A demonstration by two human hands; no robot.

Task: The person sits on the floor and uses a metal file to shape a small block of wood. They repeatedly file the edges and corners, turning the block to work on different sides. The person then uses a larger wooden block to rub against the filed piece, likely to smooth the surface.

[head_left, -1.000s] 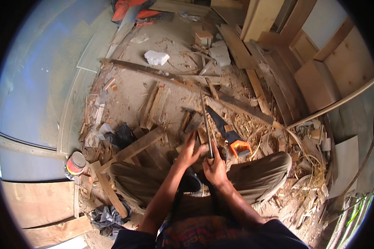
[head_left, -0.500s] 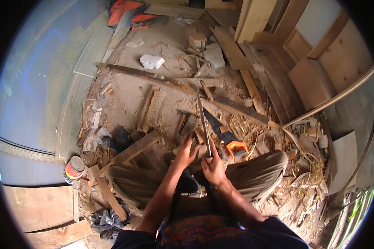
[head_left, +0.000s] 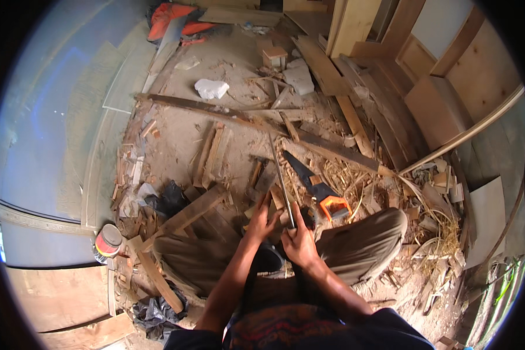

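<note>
Blade looks stiff, best gripped low, where right hand is closed around it; left hand is half-curled, its hold unclear.

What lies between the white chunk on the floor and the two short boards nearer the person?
In the head view, a long dark beam runs between the white chunk and the short boards.

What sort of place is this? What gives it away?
Looks like a makeshift woodworking spot: an orange-handled, black-bladed handsaw lies beside curly pale wood shavings, and a long dark wooden beam crosses the dusty floor.
</note>
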